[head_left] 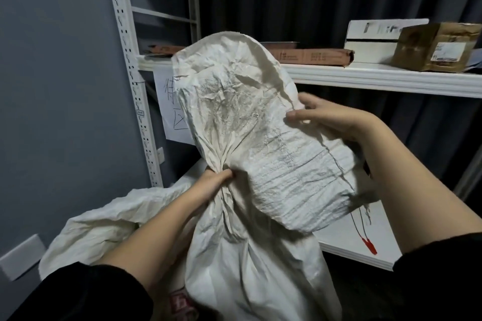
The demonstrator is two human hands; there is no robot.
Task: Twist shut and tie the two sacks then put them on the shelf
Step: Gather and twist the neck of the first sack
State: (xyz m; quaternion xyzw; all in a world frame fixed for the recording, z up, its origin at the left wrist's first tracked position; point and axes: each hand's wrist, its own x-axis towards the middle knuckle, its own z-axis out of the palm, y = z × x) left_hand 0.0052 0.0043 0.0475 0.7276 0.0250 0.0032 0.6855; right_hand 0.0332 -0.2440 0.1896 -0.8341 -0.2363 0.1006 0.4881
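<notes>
Where the white sack (250, 255) narrows to a gathered neck, left hand (211, 185) curled tight around the bunched cloth, thumb pressed into the folds. Above that neck, loose top flap (234, 101) of the sack spread wide and standing upright, creased and grey-smudged. Right hand (328, 117) at the right edge of the flap, thumb and fingers pinching the fabric's rim, fingers only partly bent. Left of the sack and lower, second white sack (104, 221) lying slumped and open-looking, mouth not clearly visible. Behind the sack, lower shelf (365, 242) of a white rack, with a red-tipped cord (365, 237) lying on it just right of the sack. Above and behind the sack, upper shelf (378, 78) carrying a flat brown carton (313, 56), a white box (378, 36) and a taped cardboard box (435, 47). Behind the flap's left edge, handwritten paper sign (169, 107) hanging from the upper shelf.
</notes>
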